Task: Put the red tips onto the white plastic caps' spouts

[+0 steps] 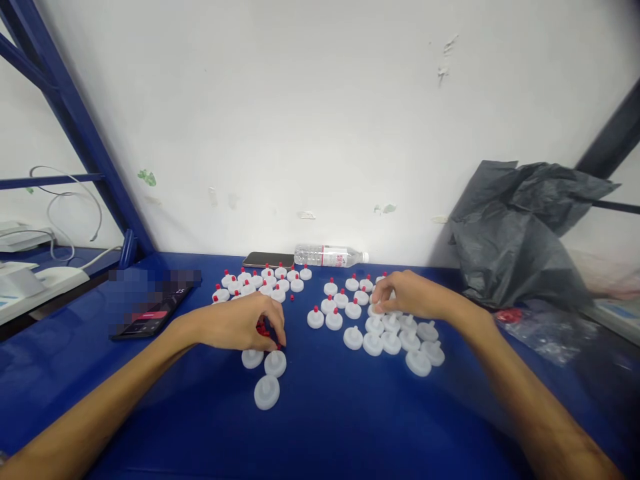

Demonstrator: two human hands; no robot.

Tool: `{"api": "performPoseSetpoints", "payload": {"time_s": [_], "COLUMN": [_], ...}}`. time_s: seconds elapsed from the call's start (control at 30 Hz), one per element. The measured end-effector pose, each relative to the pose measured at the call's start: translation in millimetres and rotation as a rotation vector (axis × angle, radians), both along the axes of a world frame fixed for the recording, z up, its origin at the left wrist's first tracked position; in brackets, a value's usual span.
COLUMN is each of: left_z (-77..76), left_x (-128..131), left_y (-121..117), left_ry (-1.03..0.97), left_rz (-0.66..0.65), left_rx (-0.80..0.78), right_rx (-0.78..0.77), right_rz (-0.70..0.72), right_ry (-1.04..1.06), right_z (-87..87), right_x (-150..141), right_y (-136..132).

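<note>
My left hand curls over several small red caps, with thumb and fingertips pinched at a red cap on the nipple of a white round disc. Two more bare white discs lie beside it. My right hand is closed at the fingertips on a white disc, mostly hidden by the fingers. Close below that hand lies a cluster of uncapped white discs. White discs with red caps stand between the hands, and another group of red-capped discs sits behind my left hand.
A plastic bottle lies along the wall beside a dark phone. Another phone is at the left. One loose red cap rests on the blue table. A grey plastic bag and clear plastic wrapping are at the right.
</note>
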State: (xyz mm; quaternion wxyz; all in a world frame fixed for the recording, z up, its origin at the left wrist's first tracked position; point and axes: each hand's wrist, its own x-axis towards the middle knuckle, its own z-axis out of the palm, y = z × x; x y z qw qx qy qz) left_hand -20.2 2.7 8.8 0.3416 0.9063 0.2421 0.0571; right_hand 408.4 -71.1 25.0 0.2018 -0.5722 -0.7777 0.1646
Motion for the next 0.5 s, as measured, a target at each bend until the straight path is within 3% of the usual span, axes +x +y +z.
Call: {"api": "performPoseSetpoints", "payload": {"time_s": [0.23,0.37,0.5], "left_z": [-5.9,1.1,9.2], "left_x": [2.3,6.8,13.2], "left_y": [0.7,0.2,-1.2], "left_ry": [-0.036,-0.086,-0.197], "left_rz": [0.0,0.063,0.122], "left_rx": [-0.003,0.022,0.071], "right_rx": [0.07,-0.003,0.111], "right_rz": [-0.034,-0.043,-0.001], "right_ry": [0.111,0.305,0.238], "right_z": [10.5,17.7,16.1], "right_x": [-6.2,-21.0,-46.3], "right_y": [-8.9,-14.2,-14.4]}}
